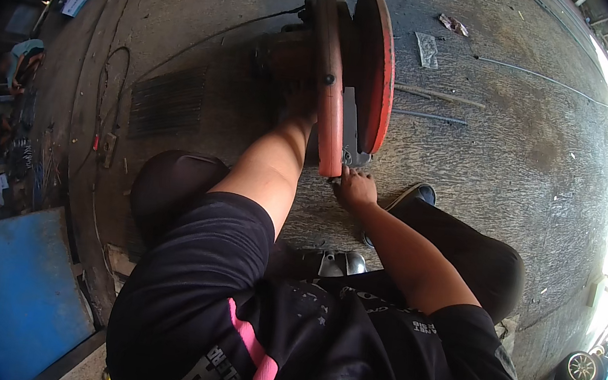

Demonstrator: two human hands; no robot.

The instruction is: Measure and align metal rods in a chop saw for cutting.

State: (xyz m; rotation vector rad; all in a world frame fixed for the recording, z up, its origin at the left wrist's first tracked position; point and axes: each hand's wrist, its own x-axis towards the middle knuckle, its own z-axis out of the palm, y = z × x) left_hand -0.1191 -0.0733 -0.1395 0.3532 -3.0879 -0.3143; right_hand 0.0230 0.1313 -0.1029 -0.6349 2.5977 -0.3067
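A red and dark cut-off saw stands on the worn floor in front of me, its large round red-edged disc on the right side. My left hand reaches in beside the saw's body, left of the long red arm; its fingers are lost in shadow there. At the near end of the red arm, just below a grey metal plate, my right hand has its fingers curled. What lies within those fingers is too small to make out.
Beyond the disc lie thin metal rods and a clear plastic wrapper. A dark cord trails left from the saw past a dark grate-like patch. A blue panel is at lower left, a wheel at lower right.
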